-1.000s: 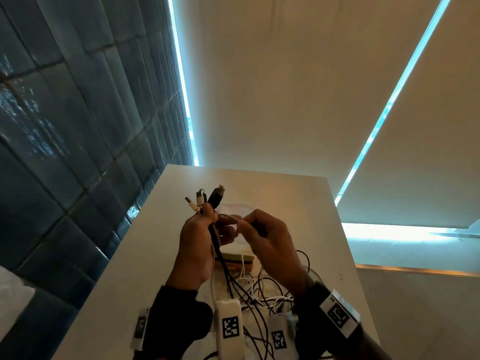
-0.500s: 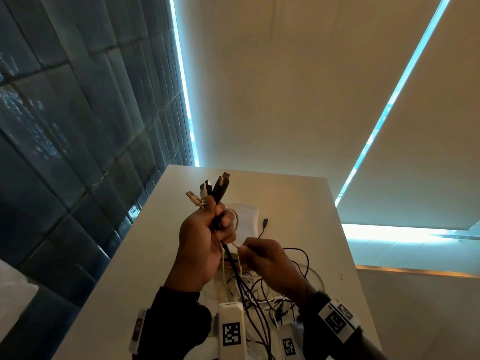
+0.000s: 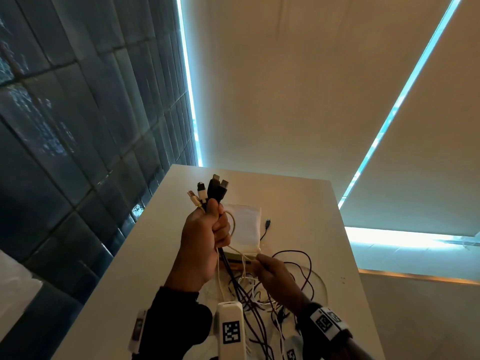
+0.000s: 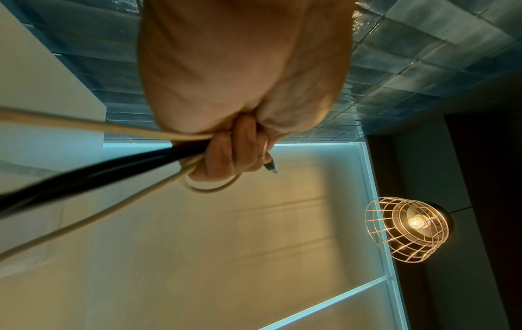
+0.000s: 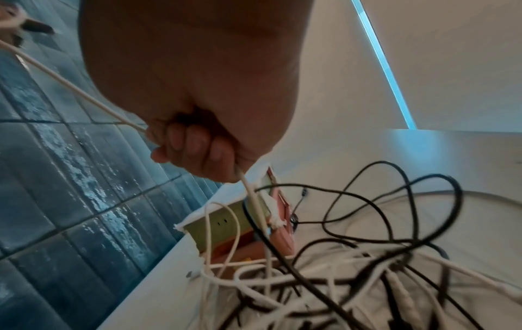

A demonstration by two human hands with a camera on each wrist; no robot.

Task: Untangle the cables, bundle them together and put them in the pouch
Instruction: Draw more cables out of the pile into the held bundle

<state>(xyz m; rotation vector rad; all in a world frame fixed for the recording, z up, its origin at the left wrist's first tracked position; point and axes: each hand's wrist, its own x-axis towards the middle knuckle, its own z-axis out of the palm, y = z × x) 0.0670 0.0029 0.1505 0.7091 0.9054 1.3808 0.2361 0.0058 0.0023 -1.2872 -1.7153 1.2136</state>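
Observation:
My left hand is raised above the table and grips a bunch of cables, black and white, with their plug ends sticking up out of the fist. In the left wrist view the fist closes round a black cable and a cream cable. My right hand is lower and to the right, pinching a white cable that runs up to the left fist. A tangle of black and white cables lies on the table beneath. The white pouch lies flat behind the hands.
The white table ends at a dark tiled wall on the left. A green and red box sits under the cables by the pouch. A loose black plug lies right of the pouch. A wire-cage lamp hangs overhead.
My right hand has drawn down and away from the left fist, sliding along the white cable. The left hand has lifted the bunch of plug ends higher.

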